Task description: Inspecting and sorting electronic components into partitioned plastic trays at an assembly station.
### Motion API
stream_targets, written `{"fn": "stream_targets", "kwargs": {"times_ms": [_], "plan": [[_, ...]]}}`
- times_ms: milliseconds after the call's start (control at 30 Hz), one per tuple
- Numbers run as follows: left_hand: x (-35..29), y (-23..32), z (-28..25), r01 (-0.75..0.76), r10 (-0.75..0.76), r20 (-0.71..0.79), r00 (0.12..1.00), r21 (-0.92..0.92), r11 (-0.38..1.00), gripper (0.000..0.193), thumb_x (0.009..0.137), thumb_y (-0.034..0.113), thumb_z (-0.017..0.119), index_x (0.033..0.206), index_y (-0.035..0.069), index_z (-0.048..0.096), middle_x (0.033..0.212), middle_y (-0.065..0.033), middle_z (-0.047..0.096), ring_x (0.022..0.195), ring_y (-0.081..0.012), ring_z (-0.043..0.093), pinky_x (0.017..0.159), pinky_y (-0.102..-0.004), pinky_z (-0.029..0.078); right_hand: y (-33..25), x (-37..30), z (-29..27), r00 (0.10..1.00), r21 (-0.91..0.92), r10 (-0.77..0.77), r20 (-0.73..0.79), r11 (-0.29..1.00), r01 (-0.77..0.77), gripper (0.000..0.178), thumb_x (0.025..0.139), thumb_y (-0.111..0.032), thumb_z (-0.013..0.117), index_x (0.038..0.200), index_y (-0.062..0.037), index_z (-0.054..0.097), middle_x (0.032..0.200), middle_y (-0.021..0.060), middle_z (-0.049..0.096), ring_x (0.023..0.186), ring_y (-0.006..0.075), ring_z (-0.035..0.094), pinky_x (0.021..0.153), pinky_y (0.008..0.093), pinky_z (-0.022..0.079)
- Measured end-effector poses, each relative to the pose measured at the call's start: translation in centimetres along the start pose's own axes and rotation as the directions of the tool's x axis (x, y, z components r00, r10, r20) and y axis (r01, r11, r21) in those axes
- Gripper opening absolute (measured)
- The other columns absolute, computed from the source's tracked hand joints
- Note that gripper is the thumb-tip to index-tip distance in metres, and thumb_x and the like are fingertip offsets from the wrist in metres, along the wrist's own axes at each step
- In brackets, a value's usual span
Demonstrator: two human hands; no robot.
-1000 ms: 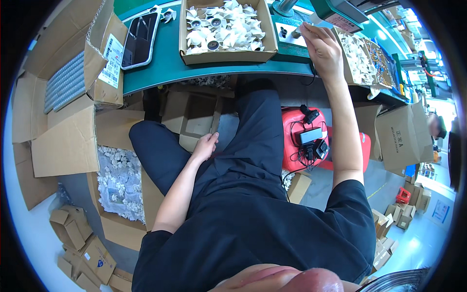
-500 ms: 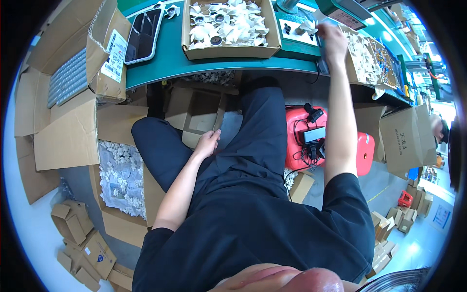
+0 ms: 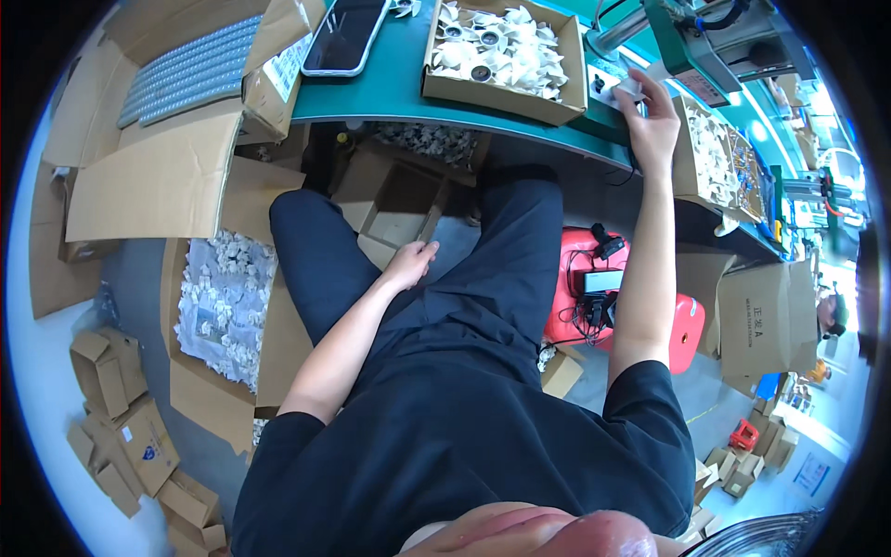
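My right hand (image 3: 655, 130) reaches over the green bench to a small white fixture plate (image 3: 605, 85) with dark pegs. Its thumb and fingers close around a white plastic impeller (image 3: 632, 89) at that plate, partly hidden by the fingers. Down on my lap rests my left hand (image 3: 411, 265), its fingers curled in and nothing visible in them. Between the phone and the fixture stands an open cardboard box (image 3: 506, 96) of white impellers, a few with dark hubs. Right of my right hand is another box (image 3: 690, 162) with white finned parts.
A phone (image 3: 345, 37) lies on the green bench (image 3: 390, 104). At left, a large carton (image 3: 153, 200) holds ribbed grey rods. A press (image 3: 687, 65) stands beyond my right hand. Below are a red stool (image 3: 685, 334) with cables and a carton (image 3: 218, 408) of white parts.
The view has shifted, so the bench and boxes sit differently. My right hand was a blur by the fixture's right side; now it is over the plate, fingers on the impeller. My left hand stays on my lap.
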State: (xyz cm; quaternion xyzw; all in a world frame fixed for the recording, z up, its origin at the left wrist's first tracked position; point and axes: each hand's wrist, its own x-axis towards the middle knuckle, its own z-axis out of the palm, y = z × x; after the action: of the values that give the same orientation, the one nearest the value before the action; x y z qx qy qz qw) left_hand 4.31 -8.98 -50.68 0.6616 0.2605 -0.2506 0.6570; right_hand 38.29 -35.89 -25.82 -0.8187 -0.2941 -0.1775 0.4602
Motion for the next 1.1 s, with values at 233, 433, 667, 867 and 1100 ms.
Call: {"fn": "stream_targets", "kwargs": {"times_ms": [233,433,667,867,1100], "plan": [[-1.3,2.0,-1.7,0.125,-0.047,0.14,0.989,-0.621,0.774,0.045,0.111,0.05,0.046,0.118,0.009,0.061,0.077,0.0004,0.058,0.051,-0.0084,0.051,0.041,-0.0252,0.037,-0.4,-0.6,3.1,0.92,0.169,0.024,-0.39,0.985,0.046,0.03,0.089,-0.004,0.082,0.117,0.0019,0.072,0.103,0.009,0.075,0.094,0.0147,0.071,0.087,0.0285,0.057],[-4.2,4.5,-3.2,0.133,0.133,0.305,0.943,-0.711,0.69,0.045,0.111,0.051,0.044,0.126,0.011,0.059,0.078,0.0013,0.057,0.047,-0.0034,0.041,0.038,-0.0182,0.031,-3.1,-2.4,3.7,0.799,-0.056,-0.101,-0.593,0.995,0.084,0.03,0.086,-0.003,0.086,0.111,0.0043,0.071,0.107,0.0106,0.066,0.099,0.0173,0.067,0.081,0.0304,0.057],[-7.3,8.5,-3.2,-0.006,0.575,0.375,0.727,-0.834,0.552,0.042,0.111,0.034,0.051,0.116,-0.005,0.064,0.073,-0.0045,0.06,0.043,-0.0036,0.042,0.038,-0.0187,0.031,-11.3,-1.4,7.0,0.957,-0.187,-0.277,-0.085,0.948,0.258,0.033,0.088,-0.018,0.084,0.116,-0.0048,0.075,0.114,0.0115,0.075,0.105,0.0268,0.071,0.094,0.038,0.053],[-10.1,12.5,-4.0,-0.145,0.607,0.443,0.66,-0.717,0.682,0.036,0.103,0.029,0.058,0.109,-0.005,0.067,0.071,-0.0076,0.064,0.042,-0.0029,0.041,0.04,-0.0182,0.033,-18.7,-6.6,7.6,0.707,0.382,-0.349,0.615,0.916,0.119,0.045,0.086,-0.02,0.081,0.126,-0.0054,0.071,0.114,0.0144,0.073,0.103,0.0314,0.07,0.093,0.0389,0.053],[-9.9,12.6,-2.7,-0.151,0.57,0.416,0.709,-0.699,0.699,0.037,0.102,0.029,0.059,0.113,-0.005,0.066,0.074,-0.0078,0.065,0.043,-0.0032,0.043,0.041,-0.0187,0.034,-17.6,-11.1,7.8,0.649,0.487,-0.29,0.703,0.861,-0.143,0.027,0.086,-0.013,0.083,0.11,-0.0014,0.075,0.101,0.0121,0.068,0.097,0.0276,0.068,0.087,0.0366,0.056]]}}
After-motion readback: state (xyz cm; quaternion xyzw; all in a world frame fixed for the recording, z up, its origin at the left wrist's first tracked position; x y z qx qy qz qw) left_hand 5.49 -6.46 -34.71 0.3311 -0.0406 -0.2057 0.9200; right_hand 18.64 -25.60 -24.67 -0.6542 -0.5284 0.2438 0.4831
